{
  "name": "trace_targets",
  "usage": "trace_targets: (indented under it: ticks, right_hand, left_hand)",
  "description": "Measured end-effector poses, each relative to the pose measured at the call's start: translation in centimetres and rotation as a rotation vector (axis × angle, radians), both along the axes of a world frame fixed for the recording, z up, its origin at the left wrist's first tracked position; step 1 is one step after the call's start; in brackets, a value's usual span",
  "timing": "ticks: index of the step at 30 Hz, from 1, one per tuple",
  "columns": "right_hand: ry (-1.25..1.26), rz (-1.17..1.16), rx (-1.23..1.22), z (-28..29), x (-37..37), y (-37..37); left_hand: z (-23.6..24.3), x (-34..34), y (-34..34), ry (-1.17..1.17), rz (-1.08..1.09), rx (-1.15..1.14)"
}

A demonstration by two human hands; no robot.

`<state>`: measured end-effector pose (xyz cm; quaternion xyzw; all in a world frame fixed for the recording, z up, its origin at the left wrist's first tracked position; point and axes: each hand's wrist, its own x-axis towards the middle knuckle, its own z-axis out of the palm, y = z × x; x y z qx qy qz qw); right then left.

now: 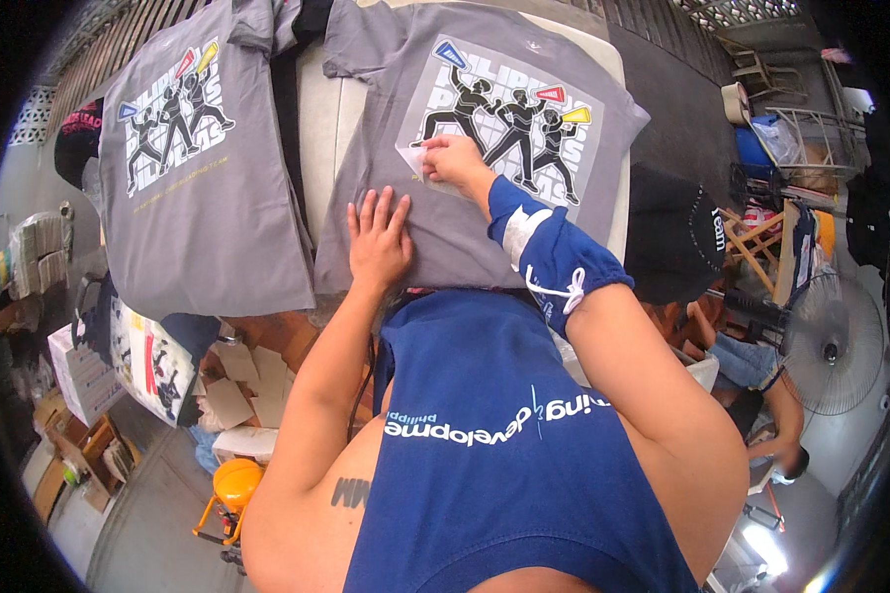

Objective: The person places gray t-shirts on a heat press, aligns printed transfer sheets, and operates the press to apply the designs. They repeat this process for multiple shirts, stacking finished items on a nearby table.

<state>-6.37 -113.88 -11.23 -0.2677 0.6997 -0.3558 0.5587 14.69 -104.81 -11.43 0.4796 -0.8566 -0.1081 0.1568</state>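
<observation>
A grey T-shirt (371, 128) lies flat in front of me on a pale table (316, 109). Its print of three dark figures with coloured megaphones sits under a clear film sheet (588, 178). My right hand (455, 161) is closed on the near left corner of that sheet, fingertips pinched together, and the corner curls up a little off the cloth. Just below and left, my left hand (379, 237) lies flat on the bare grey fabric with its fingers spread. A blue cloth sleeve with a white cord (554, 247) covers part of my right forearm.
Another grey T-shirt (208, 227) with the same print lies to the left. Black cloth (672, 232) hangs at the table's right side. A standing fan (831, 346) and another person (761, 385) are at right. Open cartons (242, 381) and a yellow machine (235, 484) stand lower left.
</observation>
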Motion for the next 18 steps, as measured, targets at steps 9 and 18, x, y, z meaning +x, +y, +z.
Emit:
trace_targets:
  ticks: [9, 18]
  right_hand:
    - [-0.003, -0.468, -0.149, -0.4, -14.0, -1.8]
    - [1.311, -0.357, -0.007, 7.8, -46.0, 15.1]
  left_hand:
    - [-0.1, -0.1, 0.1, 0.015, 0.013, -0.022]
    - [0.2, -0.3, 0.0, -0.03, -0.02, -0.02]
